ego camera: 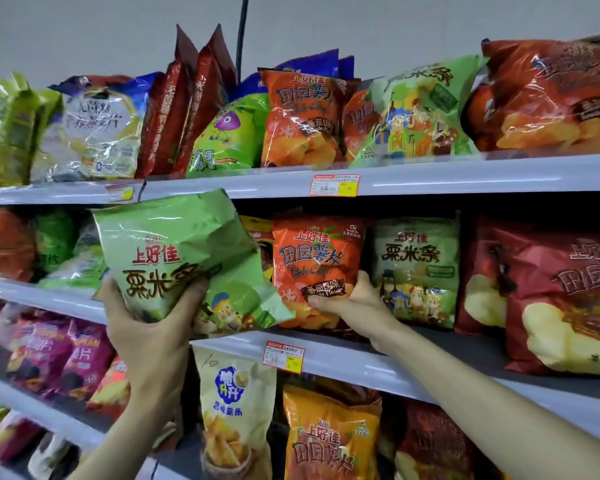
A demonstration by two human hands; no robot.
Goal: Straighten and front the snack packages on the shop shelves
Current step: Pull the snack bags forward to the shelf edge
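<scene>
Two hands reach up from the bottom of the frame to the middle shelf (343, 355). The left hand (149, 327), left of centre, rises on a near-vertical forearm and holds a green bag (181, 258) out in front of the shelf edge; the thumb lies across the bag's printed front and the other fingers wrap behind, clamped on its lower part. The bag is tilted, its top leaning toward the upper left, its crumpled top edge just under the top shelf (430, 174). The right hand (347, 299), at centre, stretches in from the lower right on a long diagonal forearm. Its fingers close on the lower part of an orange bag (316, 261) standing upright on the middle shelf, thumb on the front, the rest hidden behind. The green bag's lower right corner overlaps the orange bag's left edge. Right of the orange bag stands a pale green bag (416, 271), then a red bag (551, 299).
</scene>
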